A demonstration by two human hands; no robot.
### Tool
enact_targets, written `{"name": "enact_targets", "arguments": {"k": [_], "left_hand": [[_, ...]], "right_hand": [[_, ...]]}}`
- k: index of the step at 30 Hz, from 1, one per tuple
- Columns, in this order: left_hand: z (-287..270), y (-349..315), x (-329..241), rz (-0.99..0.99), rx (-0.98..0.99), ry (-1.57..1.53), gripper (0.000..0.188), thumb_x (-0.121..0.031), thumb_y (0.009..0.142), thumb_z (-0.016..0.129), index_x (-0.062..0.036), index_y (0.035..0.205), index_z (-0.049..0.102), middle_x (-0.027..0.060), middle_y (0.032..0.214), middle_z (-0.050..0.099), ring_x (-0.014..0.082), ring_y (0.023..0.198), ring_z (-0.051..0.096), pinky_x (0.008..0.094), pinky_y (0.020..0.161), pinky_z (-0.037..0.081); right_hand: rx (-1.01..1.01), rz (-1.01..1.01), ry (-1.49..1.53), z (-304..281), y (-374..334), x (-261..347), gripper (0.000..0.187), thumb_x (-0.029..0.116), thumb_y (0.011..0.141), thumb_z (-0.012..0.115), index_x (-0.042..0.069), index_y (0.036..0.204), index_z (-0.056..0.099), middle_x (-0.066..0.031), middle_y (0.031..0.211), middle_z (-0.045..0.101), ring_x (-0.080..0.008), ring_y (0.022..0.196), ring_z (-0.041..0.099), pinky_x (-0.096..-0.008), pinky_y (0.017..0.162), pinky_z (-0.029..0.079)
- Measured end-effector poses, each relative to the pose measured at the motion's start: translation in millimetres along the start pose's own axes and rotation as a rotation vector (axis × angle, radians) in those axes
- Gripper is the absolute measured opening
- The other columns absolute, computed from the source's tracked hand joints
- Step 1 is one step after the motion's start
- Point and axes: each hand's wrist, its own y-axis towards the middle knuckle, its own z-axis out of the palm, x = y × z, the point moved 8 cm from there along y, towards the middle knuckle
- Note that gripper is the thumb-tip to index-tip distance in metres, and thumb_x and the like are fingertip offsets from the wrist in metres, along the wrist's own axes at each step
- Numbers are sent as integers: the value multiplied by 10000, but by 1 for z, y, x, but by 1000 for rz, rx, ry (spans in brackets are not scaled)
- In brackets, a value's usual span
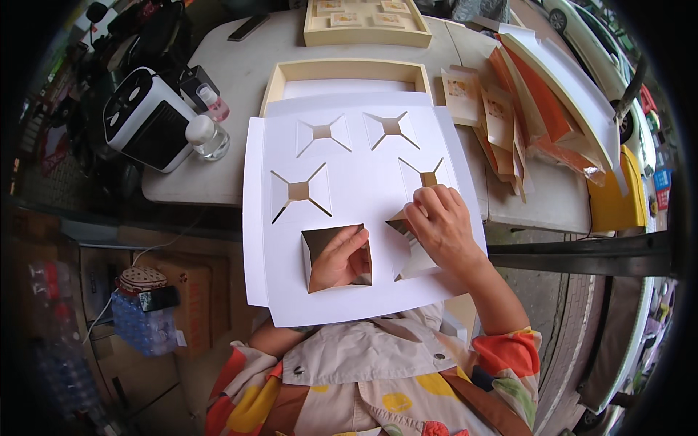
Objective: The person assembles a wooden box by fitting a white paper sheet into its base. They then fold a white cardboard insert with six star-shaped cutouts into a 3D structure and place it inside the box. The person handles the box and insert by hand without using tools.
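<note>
A white cardboard insert (363, 200) with several square cut-outs and folding flaps lies tilted in front of me, its near edge at my apron. My left hand (338, 259) is under it and shows through the near-left square opening. Its thumb and fingers are loosely bent beside that opening's right edge, and I see nothing held in them. My right hand (442, 227) rests on top at the near-right cut-out. Its fingers are curled and pinch the cardboard at the flaps; the fingertips are partly hidden.
Beyond the insert stands a shallow cream tray (273, 91), with another tray (367, 36) farther back. Orange and white folded cardboard (534, 94) piles up at the right. A white portable fan unit (149, 120), a clear bottle (211, 139) and a phone (249, 27) occupy the table's left side.
</note>
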Motion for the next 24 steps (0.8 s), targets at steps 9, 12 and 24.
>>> {"name": "enact_targets", "arguments": {"k": [9,12,24], "left_hand": [[7,3,-4,70,142,5,325,-294,1005,454,-47,1199,536,58,1029,634,158,892,634,342,784,530],[10,4,-6,89,140,42,337,-313,1004,455,-34,1164,556,64,1026,641,165,907,632,340,806,520],[-8,14,-19,171,-54,67,257,-294,979,519,-56,1032,599,26,914,652,113,807,632,289,693,520]], "right_hand": [[-111,-135,21,1,-5,2,156,85,680,631,43,828,604,-12,712,489,-139,637,512,-279,583,410],[-137,-171,12,5,-8,3,143,88,687,632,39,820,613,-6,691,482,-129,603,500,-280,559,400],[30,250,511,-7,-8,-23,161,155,721,761,80,807,647,-41,778,622,-204,653,563,-319,619,451]]}}
